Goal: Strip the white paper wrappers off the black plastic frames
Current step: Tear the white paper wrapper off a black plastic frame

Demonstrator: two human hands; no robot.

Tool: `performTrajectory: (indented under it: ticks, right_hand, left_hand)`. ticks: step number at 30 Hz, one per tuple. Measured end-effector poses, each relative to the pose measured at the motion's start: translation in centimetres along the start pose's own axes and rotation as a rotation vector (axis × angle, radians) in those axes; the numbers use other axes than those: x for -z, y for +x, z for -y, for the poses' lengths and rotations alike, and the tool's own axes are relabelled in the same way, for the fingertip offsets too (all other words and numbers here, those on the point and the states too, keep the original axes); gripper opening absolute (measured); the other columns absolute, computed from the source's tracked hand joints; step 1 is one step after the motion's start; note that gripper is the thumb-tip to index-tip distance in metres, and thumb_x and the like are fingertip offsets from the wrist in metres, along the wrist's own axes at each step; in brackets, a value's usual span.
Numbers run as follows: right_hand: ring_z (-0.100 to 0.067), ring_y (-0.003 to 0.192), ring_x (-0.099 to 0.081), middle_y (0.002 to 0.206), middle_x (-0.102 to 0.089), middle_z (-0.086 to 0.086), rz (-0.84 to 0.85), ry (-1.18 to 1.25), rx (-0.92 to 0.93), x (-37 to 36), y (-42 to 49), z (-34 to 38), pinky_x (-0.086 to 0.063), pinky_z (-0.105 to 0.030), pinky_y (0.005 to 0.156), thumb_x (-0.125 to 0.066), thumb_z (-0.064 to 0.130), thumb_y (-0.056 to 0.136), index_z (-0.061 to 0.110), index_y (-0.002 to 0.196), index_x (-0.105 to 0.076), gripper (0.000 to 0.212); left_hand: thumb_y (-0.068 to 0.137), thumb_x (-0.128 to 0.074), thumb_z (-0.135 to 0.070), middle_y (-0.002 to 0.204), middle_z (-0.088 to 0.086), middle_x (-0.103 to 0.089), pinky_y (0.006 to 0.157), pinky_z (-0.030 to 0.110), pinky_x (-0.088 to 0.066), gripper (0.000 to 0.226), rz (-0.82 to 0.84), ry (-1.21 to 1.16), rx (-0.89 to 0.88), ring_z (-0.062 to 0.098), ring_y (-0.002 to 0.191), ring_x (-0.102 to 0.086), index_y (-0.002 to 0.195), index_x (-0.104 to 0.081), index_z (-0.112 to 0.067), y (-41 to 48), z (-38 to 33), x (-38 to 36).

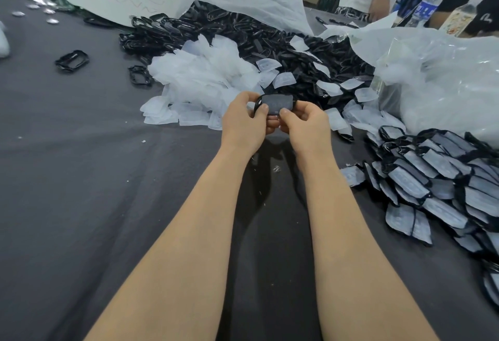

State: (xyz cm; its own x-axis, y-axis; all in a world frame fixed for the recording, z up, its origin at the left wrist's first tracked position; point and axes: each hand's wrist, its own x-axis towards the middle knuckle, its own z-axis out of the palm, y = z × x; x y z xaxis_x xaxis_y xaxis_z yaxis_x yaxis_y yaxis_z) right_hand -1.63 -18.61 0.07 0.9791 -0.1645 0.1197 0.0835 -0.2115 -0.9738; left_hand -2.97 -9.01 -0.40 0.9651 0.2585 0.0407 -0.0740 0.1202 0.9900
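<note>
At mid-frame your left hand (pixel 243 122) and right hand (pixel 306 123) both pinch one frame (pixel 276 102), rounded black plastic under thin, cloudy white paper. The fingers behind it are hidden. Crumpled loose wrappers (pixel 199 76) heap just beyond it, with glossy bare frames (pixel 243 33) further up. Wrapped ones (pixel 437 178) pile at right, cut off by the edge, on the grey cloth desk (pixel 81 151).

Two bare forearms stretched forward side by side, wrists nearly level, left hand (pixel 244 120) and right hand (pixel 306 122) close together, fingers curled inward, both thumbs on top, pinching one wrapped frame (pixel 276 101) between them.
</note>
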Motion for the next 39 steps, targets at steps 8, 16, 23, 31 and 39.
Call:
performTrajectory:
  ticks: [8, 16, 23, 31, 39]
  right_hand:
    - [-0.014, 0.075, -0.064, 0.083, -0.068, -0.005, -0.029, 0.044, -0.012, -0.31, 0.08, -0.20, -0.054, -0.026, 0.074, -0.054, 0.004, 0.091, 0.011, 0.094, -0.064, 0.012]
    - [-0.024, 0.087, -0.070, 0.090, -0.072, -0.010, -0.065, -0.044, -0.030, -0.28, 0.18, -0.41, -0.056, -0.040, 0.083, -0.050, 0.007, 0.091, 0.020, 0.080, -0.063, 0.021]
    - [-0.017, 0.080, -0.068, 0.098, -0.071, -0.014, -0.071, 0.007, -0.083, -0.03, 0.27, -0.34, -0.055, -0.034, 0.080, -0.056, 0.016, 0.093, 0.003, 0.103, -0.065, 0.019]
    - [-0.028, 0.089, -0.068, 0.099, -0.069, -0.016, -0.085, 0.024, -0.090, 0.03, 0.13, -0.02, -0.055, -0.044, 0.088, -0.056, 0.014, 0.093, 0.002, 0.103, -0.063, 0.017]
    - [-0.012, 0.076, -0.064, 0.091, -0.066, -0.006, -0.008, -0.022, -0.021, -0.10, -0.37, 0.44, -0.055, -0.033, 0.083, -0.058, 0.009, 0.093, 0.002, 0.111, -0.057, 0.020]
  left_hand:
    - [0.094, -0.051, -0.003, 0.092, 0.014, -0.069, 0.078, 0.031, -0.059, 0.015, -0.005, 0.079, -0.003, 0.016, 0.070, -0.068, 0.103, -0.049, -0.015, 0.19, 0.19, 0.28]
    - [0.096, -0.047, -0.003, 0.095, 0.019, -0.069, 0.081, 0.036, -0.058, 0.015, 0.003, 0.103, 0.018, 0.024, 0.077, -0.069, 0.103, -0.050, -0.015, 0.26, 0.27, 0.20]
    - [0.096, -0.047, 0.000, 0.073, 0.004, -0.067, 0.065, 0.019, -0.058, 0.015, 0.033, 0.043, 0.024, 0.004, 0.056, -0.065, 0.105, -0.049, -0.012, 0.16, 0.08, 0.26]
    - [0.094, -0.053, -0.006, 0.073, 0.005, -0.067, 0.064, 0.021, -0.057, 0.013, 0.049, 0.044, 0.008, 0.008, 0.059, -0.066, 0.105, -0.052, -0.011, -0.17, -0.21, 0.29]
    - [0.097, -0.050, -0.006, 0.072, 0.006, -0.065, 0.059, 0.018, -0.056, 0.011, -0.029, 0.053, -0.035, 0.004, 0.053, -0.063, 0.092, -0.049, -0.015, -0.26, -0.24, 0.48]
